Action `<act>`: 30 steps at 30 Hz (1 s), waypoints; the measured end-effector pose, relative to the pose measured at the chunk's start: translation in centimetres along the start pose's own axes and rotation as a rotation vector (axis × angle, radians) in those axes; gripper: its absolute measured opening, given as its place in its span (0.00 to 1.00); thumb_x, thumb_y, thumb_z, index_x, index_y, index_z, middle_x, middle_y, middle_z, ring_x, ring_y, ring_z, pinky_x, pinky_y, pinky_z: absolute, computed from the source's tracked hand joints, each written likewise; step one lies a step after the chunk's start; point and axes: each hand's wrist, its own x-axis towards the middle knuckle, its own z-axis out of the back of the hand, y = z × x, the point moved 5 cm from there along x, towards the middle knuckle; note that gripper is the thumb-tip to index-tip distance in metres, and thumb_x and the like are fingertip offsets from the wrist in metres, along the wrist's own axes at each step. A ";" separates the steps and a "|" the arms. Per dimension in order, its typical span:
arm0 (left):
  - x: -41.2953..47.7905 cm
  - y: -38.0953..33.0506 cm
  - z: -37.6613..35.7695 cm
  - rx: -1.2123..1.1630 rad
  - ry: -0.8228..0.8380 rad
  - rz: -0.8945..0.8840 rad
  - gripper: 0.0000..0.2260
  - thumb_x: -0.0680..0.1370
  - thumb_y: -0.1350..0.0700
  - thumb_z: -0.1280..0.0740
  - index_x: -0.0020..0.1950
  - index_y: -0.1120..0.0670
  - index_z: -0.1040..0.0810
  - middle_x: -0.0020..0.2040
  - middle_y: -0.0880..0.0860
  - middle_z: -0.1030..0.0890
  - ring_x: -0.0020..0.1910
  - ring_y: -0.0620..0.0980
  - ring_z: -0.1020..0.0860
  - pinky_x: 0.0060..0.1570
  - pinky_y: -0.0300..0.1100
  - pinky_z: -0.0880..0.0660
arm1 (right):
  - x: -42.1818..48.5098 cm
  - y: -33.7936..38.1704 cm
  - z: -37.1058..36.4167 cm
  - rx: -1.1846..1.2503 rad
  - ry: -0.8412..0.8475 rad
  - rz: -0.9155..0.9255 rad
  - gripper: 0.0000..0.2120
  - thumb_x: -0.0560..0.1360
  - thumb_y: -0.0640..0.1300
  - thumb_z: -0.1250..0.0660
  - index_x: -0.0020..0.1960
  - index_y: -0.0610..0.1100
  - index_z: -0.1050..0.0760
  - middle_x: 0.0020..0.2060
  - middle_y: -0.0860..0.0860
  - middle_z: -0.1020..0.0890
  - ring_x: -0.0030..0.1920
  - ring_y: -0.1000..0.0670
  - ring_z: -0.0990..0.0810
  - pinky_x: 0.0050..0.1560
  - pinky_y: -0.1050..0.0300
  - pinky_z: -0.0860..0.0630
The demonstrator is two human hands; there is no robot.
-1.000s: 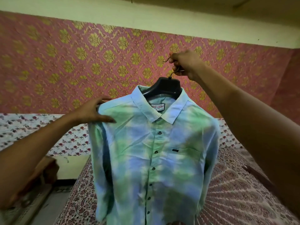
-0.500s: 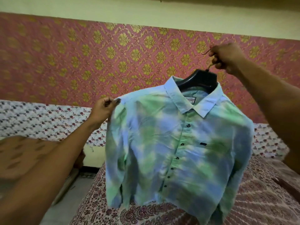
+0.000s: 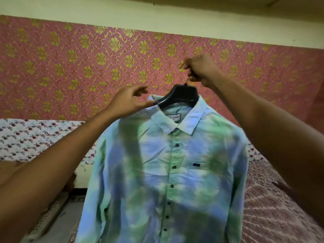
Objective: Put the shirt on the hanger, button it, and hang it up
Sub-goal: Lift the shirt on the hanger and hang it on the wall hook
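Observation:
A blue and green tie-dye shirt (image 3: 175,172) hangs in front of me on a black hanger (image 3: 180,96), its front buttoned down the placket. My right hand (image 3: 199,69) grips the hanger's metal hook above the collar and holds the whole thing up. My left hand (image 3: 129,102) reaches to the left side of the collar, thumb and fingers pinching the fabric at the hanger's left arm. The hanger's shoulders are hidden inside the shirt.
A pink wall with gold floral pattern (image 3: 87,67) stands behind. A bed with a patterned maroon spread (image 3: 273,216) lies at lower right. A floral white cloth (image 3: 35,137) runs along the left, with a brown cushion (image 3: 10,169) below it.
My left hand has left the shirt's left shoulder and moved up to the collar by the hanger. The shirt has swung back toward the centre and sits squarer to me.

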 end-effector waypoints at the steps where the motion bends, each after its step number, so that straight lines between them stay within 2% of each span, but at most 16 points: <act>1: 1.2 -1.3 -1.3 0.030 0.062 0.009 0.31 0.69 0.45 0.29 0.69 0.56 0.31 0.63 0.54 0.23 0.60 0.52 0.25 0.61 0.46 0.28 | -0.3 0.3 -0.7 -0.012 0.031 0.011 0.16 0.79 0.42 0.41 0.33 0.41 0.28 0.16 0.53 0.30 0.16 0.57 0.34 0.20 0.65 0.35; 4: 3.7 -3.7 -4.1 0.093 0.188 0.003 0.26 0.71 0.47 0.29 0.65 0.58 0.28 0.56 0.56 0.21 0.56 0.53 0.22 0.50 0.40 0.29 | -1.0 0.9 -2.1 -0.109 0.084 0.055 0.16 0.78 0.42 0.40 0.33 0.41 0.26 0.23 0.49 0.28 0.21 0.55 0.32 0.22 0.65 0.37; 6: 4.5 -4.5 -4.1 -0.134 0.156 0.013 0.21 0.74 0.52 0.32 0.63 0.60 0.27 0.52 0.57 0.20 0.50 0.48 0.20 0.47 0.40 0.28 | -1.2 1.5 -2.1 -0.229 0.088 0.096 0.15 0.77 0.41 0.38 0.32 0.42 0.25 0.26 0.48 0.27 0.25 0.54 0.34 0.21 0.67 0.39; 8: 5.0 -4.4 -3.7 -0.311 0.136 0.039 0.12 0.76 0.57 0.33 0.57 0.59 0.24 0.49 0.59 0.20 0.44 0.47 0.20 0.50 0.46 0.25 | -1.2 1.4 -2.0 -0.303 0.101 0.098 0.14 0.76 0.39 0.36 0.31 0.43 0.24 0.27 0.50 0.27 0.26 0.55 0.36 0.23 0.66 0.39; 10: 5.1 -4.5 -3.7 -0.232 0.204 0.048 0.10 0.77 0.56 0.35 0.54 0.60 0.22 0.48 0.60 0.20 0.42 0.51 0.21 0.48 0.50 0.23 | -1.2 0.9 -1.5 -0.317 0.096 0.077 0.14 0.76 0.40 0.35 0.32 0.43 0.24 0.27 0.51 0.27 0.28 0.54 0.36 0.30 0.61 0.38; 12: 4.5 -4.6 -4.3 -0.148 0.305 0.040 0.12 0.77 0.55 0.35 0.56 0.60 0.21 0.48 0.59 0.19 0.40 0.49 0.21 0.42 0.44 0.21 | -1.1 0.4 -1.2 -0.304 0.084 0.068 0.11 0.76 0.41 0.35 0.35 0.42 0.21 0.29 0.51 0.24 0.29 0.54 0.34 0.35 0.58 0.35; 14: 4.0 -5.0 -4.8 -0.087 0.339 -0.004 0.12 0.75 0.55 0.32 0.57 0.57 0.21 0.47 0.56 0.18 0.39 0.46 0.21 0.38 0.38 0.21 | -1.3 0.0 -0.9 -0.314 0.087 0.073 0.08 0.76 0.40 0.35 0.42 0.39 0.20 0.29 0.52 0.24 0.27 0.55 0.34 0.33 0.60 0.34; 18: 3.9 -5.7 -5.1 0.015 0.275 -0.116 0.15 0.71 0.59 0.28 0.57 0.60 0.20 0.49 0.56 0.17 0.36 0.37 0.23 0.34 0.26 0.28 | -1.8 -0.2 -0.4 -0.309 0.157 0.138 0.11 0.77 0.42 0.37 0.39 0.40 0.21 0.32 0.47 0.23 0.30 0.54 0.35 0.30 0.63 0.37; 21: 3.7 -5.9 -4.8 -0.003 0.274 -0.127 0.14 0.72 0.61 0.29 0.57 0.61 0.21 0.51 0.56 0.18 0.40 0.41 0.23 0.35 0.21 0.30 | -2.2 -0.9 1.6 -0.297 0.177 0.160 0.13 0.79 0.43 0.42 0.43 0.39 0.22 0.35 0.47 0.23 0.33 0.53 0.31 0.26 0.70 0.34; 22: 3.6 -5.8 -4.6 -0.009 0.266 -0.128 0.15 0.72 0.61 0.29 0.58 0.61 0.21 0.51 0.55 0.19 0.41 0.42 0.23 0.35 0.20 0.31 | -2.1 -1.6 2.5 -0.320 0.197 0.144 0.12 0.80 0.42 0.43 0.47 0.37 0.23 0.41 0.44 0.21 0.37 0.50 0.26 0.31 0.69 0.29; 23: 3.7 -5.7 -4.3 -0.013 0.253 -0.125 0.15 0.72 0.61 0.29 0.59 0.61 0.22 0.52 0.54 0.19 0.42 0.42 0.23 0.35 0.20 0.31 | -2.2 -2.7 3.3 -0.376 0.264 0.104 0.11 0.80 0.41 0.43 0.52 0.36 0.24 0.49 0.41 0.20 0.45 0.46 0.23 0.41 0.62 0.24; 25: 3.7 -5.5 -3.9 -0.020 0.227 -0.108 0.16 0.73 0.61 0.30 0.60 0.61 0.23 0.52 0.53 0.20 0.40 0.40 0.25 0.32 0.20 0.32 | -3.4 -6.1 4.2 -0.551 0.543 -0.069 0.14 0.78 0.41 0.39 0.63 0.40 0.29 0.60 0.44 0.23 0.59 0.44 0.25 0.60 0.46 0.27; 26: 3.8 -5.5 -3.7 -0.025 0.222 -0.104 0.16 0.73 0.61 0.30 0.60 0.61 0.23 0.52 0.53 0.21 0.39 0.38 0.26 0.32 0.20 0.32 | -4.3 -8.1 4.5 -0.624 0.692 -0.169 0.17 0.76 0.41 0.36 0.65 0.45 0.30 0.59 0.47 0.23 0.59 0.45 0.25 0.61 0.45 0.29; 27: 3.9 -5.5 -3.5 -0.027 0.218 -0.099 0.16 0.73 0.61 0.30 0.60 0.61 0.23 0.52 0.52 0.21 0.39 0.38 0.26 0.32 0.20 0.31 | -5.2 -9.8 4.7 -0.684 0.788 -0.237 0.18 0.73 0.40 0.32 0.61 0.49 0.28 0.55 0.49 0.21 0.55 0.47 0.23 0.57 0.48 0.26; 28: 3.9 -5.6 -3.4 -0.029 0.216 -0.094 0.16 0.73 0.62 0.31 0.61 0.62 0.24 0.51 0.51 0.22 0.39 0.39 0.25 0.32 0.21 0.31 | -5.6 -11.3 5.1 -0.726 0.804 -0.260 0.15 0.71 0.38 0.29 0.55 0.51 0.26 0.49 0.50 0.20 0.49 0.49 0.22 0.50 0.51 0.24; 30: 3.8 -5.7 -2.9 -0.022 0.217 -0.082 0.16 0.74 0.62 0.31 0.61 0.61 0.24 0.51 0.50 0.23 0.44 0.45 0.24 0.32 0.23 0.30 | -5.4 -12.8 5.8 -0.713 0.650 -0.199 0.09 0.68 0.36 0.27 0.44 0.48 0.23 0.43 0.48 0.18 0.42 0.49 0.22 0.45 0.53 0.22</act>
